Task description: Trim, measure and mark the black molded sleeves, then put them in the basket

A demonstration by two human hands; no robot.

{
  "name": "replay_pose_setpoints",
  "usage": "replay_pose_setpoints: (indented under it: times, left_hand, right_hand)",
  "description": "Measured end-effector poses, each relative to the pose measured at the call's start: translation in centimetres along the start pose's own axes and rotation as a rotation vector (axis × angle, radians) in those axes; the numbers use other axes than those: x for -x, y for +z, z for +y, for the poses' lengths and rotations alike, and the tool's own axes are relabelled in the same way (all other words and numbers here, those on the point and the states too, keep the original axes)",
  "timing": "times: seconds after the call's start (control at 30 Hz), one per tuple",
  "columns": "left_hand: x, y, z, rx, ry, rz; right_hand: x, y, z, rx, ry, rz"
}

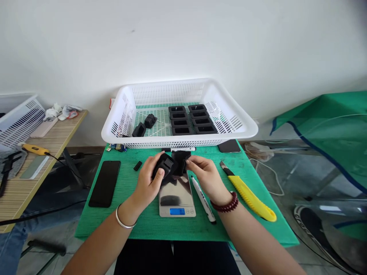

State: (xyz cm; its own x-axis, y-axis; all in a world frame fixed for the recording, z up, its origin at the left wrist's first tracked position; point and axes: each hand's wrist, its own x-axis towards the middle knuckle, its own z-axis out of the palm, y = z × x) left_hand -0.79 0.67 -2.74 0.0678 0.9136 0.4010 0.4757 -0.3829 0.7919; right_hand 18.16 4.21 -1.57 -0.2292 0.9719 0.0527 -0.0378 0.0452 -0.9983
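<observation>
My left hand (149,173) is closed around a black block-shaped part (164,165) with a recess in its face. Between the fingertips of my right hand (204,172) is the edge of a black cloth (180,162), which lies against the part's right side. Both are held above a small digital scale (177,196), whose blue display seems to read 0.0. Right of the scale lies a white marker (203,200), under my right wrist. A yellow utility knife (250,198) rests farther right, its blade pointing away from me.
A white plastic basket (179,142) at the back holds several black rectangular frames (182,123) and two black pieces. A black phone (104,183) and a small black piece (138,165) lie left on the green mat (129,225). Another dark phone (229,146) sits back right.
</observation>
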Motion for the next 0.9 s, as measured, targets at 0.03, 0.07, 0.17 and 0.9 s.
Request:
replay_pose_setpoints:
  times: [0.03, 0.07, 0.17, 0.9]
  left_hand:
    - [-0.1, -0.1, 0.2, -0.009, 0.016, -0.022]
    - [-0.1, -0.3, 0.3, -0.015, 0.03, -0.043]
    - [-0.1, -0.5, 0.6, -0.022, 0.089, -0.067]
    - [0.0, -1.0, 0.9, -0.003, 0.116, -0.082]
  right_hand:
    - [-0.1, -0.1, 0.1, -0.034, 0.004, -0.014]
    - [-0.1, -0.1, 0.1, -0.059, 0.009, -0.028]
    - [0.0, 0.1, 0.2, -0.09, 0.047, -0.057]
    - [1.1, 1.3, 0.0, 0.324, -0.155, 0.027]
